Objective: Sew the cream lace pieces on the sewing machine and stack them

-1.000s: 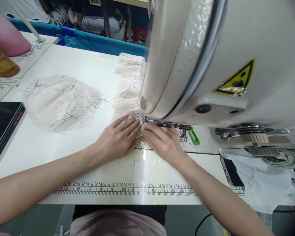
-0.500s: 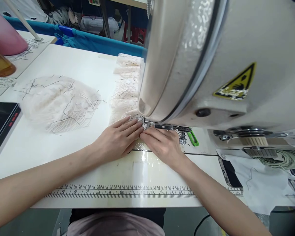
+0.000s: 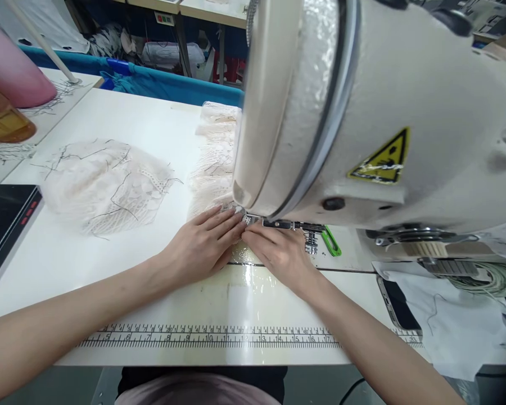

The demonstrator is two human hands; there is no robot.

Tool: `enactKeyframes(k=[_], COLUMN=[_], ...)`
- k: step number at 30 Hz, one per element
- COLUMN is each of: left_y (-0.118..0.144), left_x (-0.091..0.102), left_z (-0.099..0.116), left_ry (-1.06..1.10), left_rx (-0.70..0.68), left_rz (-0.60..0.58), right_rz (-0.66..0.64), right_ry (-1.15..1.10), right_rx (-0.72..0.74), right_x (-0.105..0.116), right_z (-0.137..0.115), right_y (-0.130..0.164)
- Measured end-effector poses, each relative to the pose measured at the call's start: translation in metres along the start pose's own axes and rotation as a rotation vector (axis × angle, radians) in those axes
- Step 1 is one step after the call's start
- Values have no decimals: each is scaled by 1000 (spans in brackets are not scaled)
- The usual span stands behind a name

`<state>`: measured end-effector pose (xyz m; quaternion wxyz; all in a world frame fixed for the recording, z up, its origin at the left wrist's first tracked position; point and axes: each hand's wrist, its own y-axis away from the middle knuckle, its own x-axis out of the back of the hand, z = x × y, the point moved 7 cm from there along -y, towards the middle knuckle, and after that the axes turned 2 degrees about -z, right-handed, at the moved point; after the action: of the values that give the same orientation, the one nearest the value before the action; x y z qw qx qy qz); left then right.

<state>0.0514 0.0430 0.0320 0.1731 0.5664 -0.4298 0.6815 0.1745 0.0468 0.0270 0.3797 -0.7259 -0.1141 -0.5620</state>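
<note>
A strip of cream lace fabric (image 3: 213, 163) runs back from the needle area of a sewing machine (image 3: 303, 124), its far end lying gathered on the table. My left hand (image 3: 200, 242) lies flat over the near end of the lace, fingers stretched toward the presser foot (image 3: 248, 218). On the right side of the foot, my right hand (image 3: 278, 250) has its fingers pressed together at the lace edge, tips close to the left fingertips. The machine head and my fingers hide most of the stitching spot.
A crumpled lace piece (image 3: 109, 185) with loose dark threads lies left. Beyond it are a black device (image 3: 8, 225) and pink thread cone (image 3: 19, 67). A green thread snipper (image 3: 331, 242), phone (image 3: 398, 304) and white cloth (image 3: 451, 320) lie right. A ruler strip (image 3: 219, 337) follows the front edge.
The camera view has shifted slightly, so the table sits lower and the machine further left in view. Both hands stay beside the presser foot with almost no change in position.
</note>
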Motion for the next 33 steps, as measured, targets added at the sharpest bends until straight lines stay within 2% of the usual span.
enactKeyframes(k=[5, 12, 22, 28, 33], left_y=[0, -1, -1, -1, -1], left_x=[0, 2, -1, -6, -5], left_z=[0, 2, -3, -5, -5], left_ry=[6, 5, 63, 36, 16], left_rx=[15, -6, 56, 71, 76], left_rz=[4, 27, -3, -40, -35], right_rz=[-40, 15, 38, 32, 104], right_ry=[-110, -230, -143, -115, -81], right_rx=[-21, -69, -105, -140, -143], right_x=[-3, -9, -14, -24, -18], right_z=[10, 23, 33, 43, 40], right_y=[1, 9, 11, 23, 21])
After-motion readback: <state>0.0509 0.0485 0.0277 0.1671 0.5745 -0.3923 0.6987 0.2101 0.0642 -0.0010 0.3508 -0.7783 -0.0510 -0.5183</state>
